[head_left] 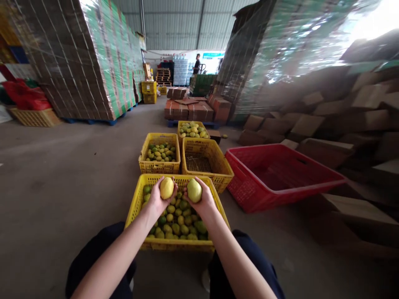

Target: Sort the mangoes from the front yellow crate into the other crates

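Observation:
A yellow lemon (167,188) rests in my left hand (158,198), whose fingers curl around its underside. My right hand (204,199) holds a greener, yellow-green lemon (194,191) in the same way. Both hands are over the nearest yellow crate (132,207), close together and level with its far half. Inside that crate lie many green and yellow lemons (176,228), partly covered by my forearms.
Beyond stand a yellow crate of mixed lemons (158,166), a yellow crate with a bare bottom (224,168) and another filled yellow crate (193,123). A large red crate (280,193) is at right, beside piled cartons (280,128). A person (196,64) stands far back.

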A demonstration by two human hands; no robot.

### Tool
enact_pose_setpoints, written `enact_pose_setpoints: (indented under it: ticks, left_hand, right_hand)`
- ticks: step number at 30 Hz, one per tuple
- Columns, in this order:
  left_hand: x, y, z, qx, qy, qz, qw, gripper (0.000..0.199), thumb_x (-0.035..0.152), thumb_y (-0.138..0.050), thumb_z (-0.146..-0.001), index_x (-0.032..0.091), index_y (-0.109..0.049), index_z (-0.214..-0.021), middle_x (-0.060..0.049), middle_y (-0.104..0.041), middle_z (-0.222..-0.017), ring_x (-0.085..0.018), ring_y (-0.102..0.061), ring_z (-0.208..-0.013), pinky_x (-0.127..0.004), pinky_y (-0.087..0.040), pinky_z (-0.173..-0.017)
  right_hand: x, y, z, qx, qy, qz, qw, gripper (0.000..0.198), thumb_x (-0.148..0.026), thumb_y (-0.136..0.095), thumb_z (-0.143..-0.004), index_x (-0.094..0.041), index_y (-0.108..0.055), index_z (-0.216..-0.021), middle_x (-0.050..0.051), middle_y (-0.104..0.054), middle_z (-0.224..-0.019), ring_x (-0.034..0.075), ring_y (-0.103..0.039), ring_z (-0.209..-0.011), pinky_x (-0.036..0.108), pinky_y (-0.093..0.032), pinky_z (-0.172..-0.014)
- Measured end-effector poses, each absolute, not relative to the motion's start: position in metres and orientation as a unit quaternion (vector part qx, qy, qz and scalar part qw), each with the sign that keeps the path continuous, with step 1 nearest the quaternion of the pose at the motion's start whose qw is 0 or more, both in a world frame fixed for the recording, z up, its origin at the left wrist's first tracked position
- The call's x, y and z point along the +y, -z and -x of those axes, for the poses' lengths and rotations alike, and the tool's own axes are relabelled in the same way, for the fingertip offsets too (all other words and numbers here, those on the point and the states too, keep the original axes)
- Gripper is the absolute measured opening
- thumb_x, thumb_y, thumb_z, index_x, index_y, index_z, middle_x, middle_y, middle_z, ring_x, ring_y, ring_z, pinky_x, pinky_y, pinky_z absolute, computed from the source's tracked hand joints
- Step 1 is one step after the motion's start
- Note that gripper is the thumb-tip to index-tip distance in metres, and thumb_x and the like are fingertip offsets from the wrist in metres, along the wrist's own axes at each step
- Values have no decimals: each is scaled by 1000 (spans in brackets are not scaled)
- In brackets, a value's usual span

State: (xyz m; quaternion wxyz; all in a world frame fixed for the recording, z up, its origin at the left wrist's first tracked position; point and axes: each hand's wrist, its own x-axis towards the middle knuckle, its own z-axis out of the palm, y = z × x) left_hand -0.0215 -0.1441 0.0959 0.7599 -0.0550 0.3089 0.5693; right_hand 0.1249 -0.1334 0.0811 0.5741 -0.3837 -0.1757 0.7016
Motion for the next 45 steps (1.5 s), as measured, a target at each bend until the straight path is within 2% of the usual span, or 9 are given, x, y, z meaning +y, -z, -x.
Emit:
enact_pose_setpoints:
  ticks: [5,9,13,15,18,21,24,34,45]
  left_hand:
    - [-139,-98,20,304,-578,59,755,26,12,-47,-89,14,-66,-107,-5,-70,-74,-18,-70,-65,-25,-58,-52]
    - [-136,-107,25,297,-611,75,730,17,20,-49,-92,14,-65,-97,-2,-69,-68,-15,-68,-59,-26,-59,-54]
    - [-134,-124,27,297,-614,42,730,18,23,-50,-92,15,-64,-85,-2,-68,-65,-12,-66,-56,-22,-56,-52]
    - [-133,-131,25,307,-636,-31,707,20,25,-52,-89,14,-63,-76,-3,-68,-64,-12,-64,-54,-21,-53,-49]
    - [-132,-133,19,310,-683,-161,641,23,28,-56,-83,15,-63,-65,-3,-67,-60,-12,-62,-52,-20,-49,-50]
    - [-131,-125,9,313,-714,-237,579,25,32,-59,-78,15,-65,-62,-1,-66,-61,-11,-61,-56,-20,-48,-56]
    - [-131,-113,-3,335,-715,-277,547,28,39,-59,-75,15,-67,-60,-2,-66,-63,-11,-60,-59,-21,-46,-59]
    - [-129,-113,-11,330,-702,-293,559,31,42,-57,-70,16,-67,-56,-2,-63,-60,-13,-57,-61,-23,-44,-61]
    - [-128,-118,-8,334,-683,-242,602,37,42,-52,-72,15,-69,-54,-5,-67,-59,-13,-59,-56,-23,-44,-56]
  right_hand:
    - [-124,-82,-117,-132,-722,397,551,15,-33,-66,-72,-23,-59,-64,3,-67,-60,20,-65,-54,33,-55,-44]
    - [-123,-89,-108,-36,-718,397,570,14,-27,-67,-73,-23,-57,-64,-1,-65,-56,14,-63,-54,28,-58,-52]
    - [-127,-100,-99,-73,-702,377,600,12,-30,-68,-73,-20,-62,-71,-2,-62,-55,11,-56,-46,22,-50,-45]
    - [-130,-105,-97,-140,-659,361,645,21,-40,-68,-72,-20,-61,-68,-1,-61,-56,13,-55,-46,24,-47,-45]
    - [-135,-111,-98,-258,-512,352,739,31,-47,-67,-71,-20,-57,-61,0,-61,-60,14,-56,-54,26,-48,-53]
    - [-138,-113,-99,-332,-379,352,789,32,-45,-64,-75,-20,-59,-58,1,-62,-66,14,-56,-63,25,-48,-61]
    - [-139,-109,-96,-359,-330,346,802,31,-41,-60,-80,-19,-60,-60,-1,-59,-64,13,-53,-63,25,-45,-63]
    - [-140,-106,-95,-428,-274,336,793,28,-33,-55,-87,-18,-62,-65,-2,-59,-65,13,-53,-64,25,-42,-64]
    - [-141,-104,-94,-419,-305,331,789,29,-34,-57,-87,-18,-63,-64,-2,-59,-63,12,-51,-62,23,-42,-62]
